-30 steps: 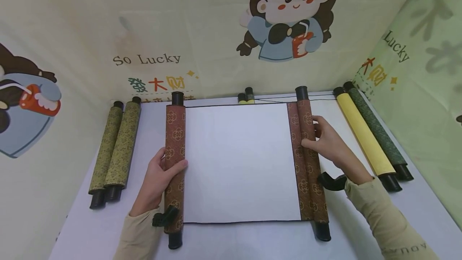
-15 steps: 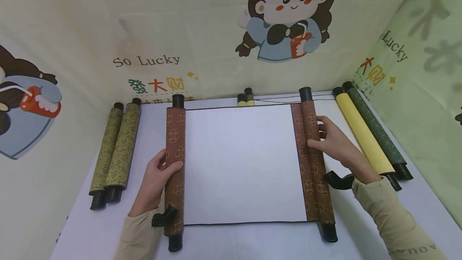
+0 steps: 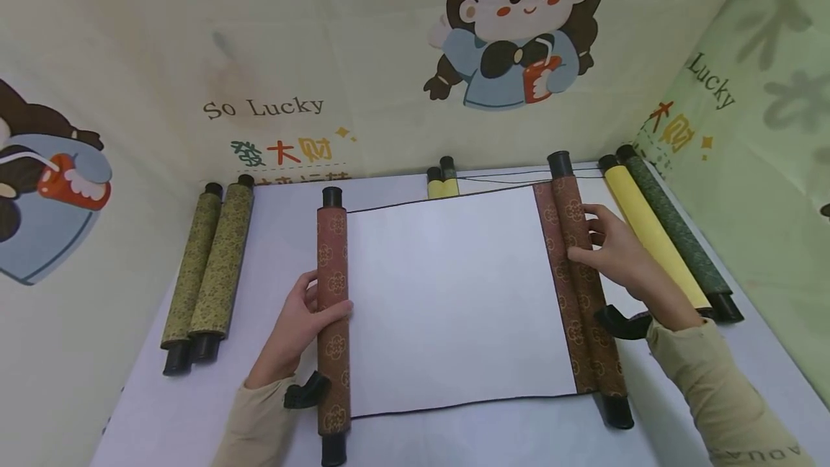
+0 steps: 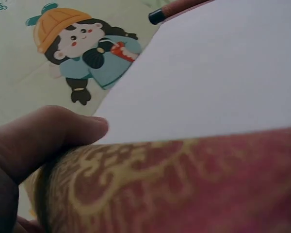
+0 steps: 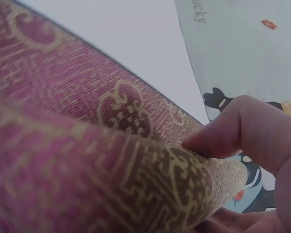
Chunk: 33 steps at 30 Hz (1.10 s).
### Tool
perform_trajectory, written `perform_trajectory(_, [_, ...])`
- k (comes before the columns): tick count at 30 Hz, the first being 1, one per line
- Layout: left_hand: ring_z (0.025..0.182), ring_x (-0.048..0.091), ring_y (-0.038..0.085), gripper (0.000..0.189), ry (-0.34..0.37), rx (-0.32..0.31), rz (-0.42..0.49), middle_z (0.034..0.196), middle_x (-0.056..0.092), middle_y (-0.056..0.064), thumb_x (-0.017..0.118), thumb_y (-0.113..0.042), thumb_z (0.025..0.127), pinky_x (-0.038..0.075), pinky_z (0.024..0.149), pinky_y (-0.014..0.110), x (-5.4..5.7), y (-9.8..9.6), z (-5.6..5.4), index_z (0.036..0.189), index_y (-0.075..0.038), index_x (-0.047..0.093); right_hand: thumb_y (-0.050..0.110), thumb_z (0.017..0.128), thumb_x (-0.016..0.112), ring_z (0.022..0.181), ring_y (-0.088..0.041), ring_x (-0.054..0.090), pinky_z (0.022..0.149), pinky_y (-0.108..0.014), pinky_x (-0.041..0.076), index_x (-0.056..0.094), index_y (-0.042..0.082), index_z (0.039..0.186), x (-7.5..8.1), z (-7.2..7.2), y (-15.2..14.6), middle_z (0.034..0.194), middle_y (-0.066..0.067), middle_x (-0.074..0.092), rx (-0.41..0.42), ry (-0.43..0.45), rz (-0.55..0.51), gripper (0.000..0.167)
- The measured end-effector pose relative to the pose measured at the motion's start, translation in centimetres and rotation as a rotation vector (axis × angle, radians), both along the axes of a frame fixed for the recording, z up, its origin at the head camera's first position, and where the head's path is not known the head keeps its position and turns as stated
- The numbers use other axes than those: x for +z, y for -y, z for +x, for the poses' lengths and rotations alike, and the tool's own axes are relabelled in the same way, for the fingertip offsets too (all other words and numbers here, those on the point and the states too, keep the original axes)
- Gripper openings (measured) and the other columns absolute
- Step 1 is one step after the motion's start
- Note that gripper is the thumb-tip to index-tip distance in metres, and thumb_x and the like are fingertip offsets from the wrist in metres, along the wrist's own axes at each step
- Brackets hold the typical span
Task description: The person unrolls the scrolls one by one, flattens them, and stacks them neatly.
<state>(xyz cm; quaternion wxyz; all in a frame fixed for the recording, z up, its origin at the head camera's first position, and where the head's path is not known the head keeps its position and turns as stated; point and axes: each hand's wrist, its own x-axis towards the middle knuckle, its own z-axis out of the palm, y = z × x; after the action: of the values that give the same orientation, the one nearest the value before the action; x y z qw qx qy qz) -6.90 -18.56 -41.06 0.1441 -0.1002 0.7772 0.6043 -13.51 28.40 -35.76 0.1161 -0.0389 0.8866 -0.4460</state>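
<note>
A scroll with a blank white sheet [image 3: 447, 301] lies partly unrolled between my hands. Its left roll [image 3: 333, 251], reddish brown with a gold flower pattern and black end knobs, is gripped by my left hand [image 3: 301, 326], thumb over the top. My right hand [image 3: 616, 254] grips the matching right roll [image 3: 580, 265], thumb on its near side and fingers round the outer side. A strip of brocade [image 3: 563, 294] runs beside that right roll. In the left wrist view the thumb [image 4: 63, 126] rests along the roll's edge; in the right wrist view the thumb [image 5: 233, 128] presses the brocade.
Two olive patterned scrolls [image 3: 217, 265] lie at the left of the white table [image 3: 149, 409]. A yellow scroll [image 3: 655, 236] and a dark green one [image 3: 681, 236] lie at the right. Two more roll ends [image 3: 442, 182] show behind the sheet, near the printed cloth wall [image 3: 376, 42].
Both rolls have moved to the right, the right one along with my right hand. The left roll has also come nearer to me, and the sheet now slants slightly.
</note>
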Motion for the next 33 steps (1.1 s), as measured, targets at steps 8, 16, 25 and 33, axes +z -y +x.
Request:
perform_trajectory(8, [0.116, 0.057, 0.031, 0.079, -0.005, 0.006, -0.008, 0.138, 0.049, 0.021, 0.072, -0.022, 0.091, 0.052, 0.088, 0.041, 0.1, -0.4, 0.3, 0.153, -0.009, 0.026, 0.009, 0.095, 0.063, 0.128, -0.056, 0.042, 0.093, -0.069, 0.044, 0.010, -0.007, 0.154, -0.1, 0.1, -0.7, 0.140, -0.039, 0.037, -0.008, 0.031, 0.010, 0.082])
perform_trajectory(16, [0.112, 0.059, 0.026, 0.077, 0.029, -0.005, 0.024, 0.138, 0.047, 0.020, 0.070, -0.024, 0.093, 0.052, 0.089, 0.037, 0.4, -0.1, 0.3, 0.156, -0.015, 0.027, 0.013, 0.095, 0.064, 0.130, -0.060, 0.036, 0.096, -0.071, 0.040, 0.007, -0.008, 0.154, -0.5, 0.1, -1.8, 0.143, -0.041, 0.032, -0.025, 0.055, 0.038, 0.084])
perform_trajectory(25, [0.115, 0.060, 0.026, 0.071, 0.070, 0.027, -0.007, 0.140, 0.051, 0.022, 0.066, -0.023, 0.094, 0.049, 0.097, 0.041, 0.3, -0.5, -0.1, 0.153, -0.004, 0.031, 0.010, 0.095, 0.064, 0.130, -0.061, 0.035, 0.096, -0.072, 0.039, 0.003, -0.003, 0.156, -0.2, 0.0, -2.6, 0.142, -0.042, 0.032, -0.054, 0.036, 0.006, 0.087])
perform_trajectory(33, [0.116, 0.060, 0.027, 0.071, 0.081, 0.026, 0.026, 0.141, 0.050, 0.023, 0.063, -0.023, 0.095, 0.049, 0.098, 0.041, 0.1, -0.8, -0.3, 0.154, -0.004, 0.027, 0.012, 0.095, 0.065, 0.126, -0.060, 0.040, 0.093, -0.072, 0.040, 0.005, -0.002, 0.157, -0.6, 0.2, -3.5, 0.138, -0.041, 0.036, -0.066, 0.015, 0.033, 0.087])
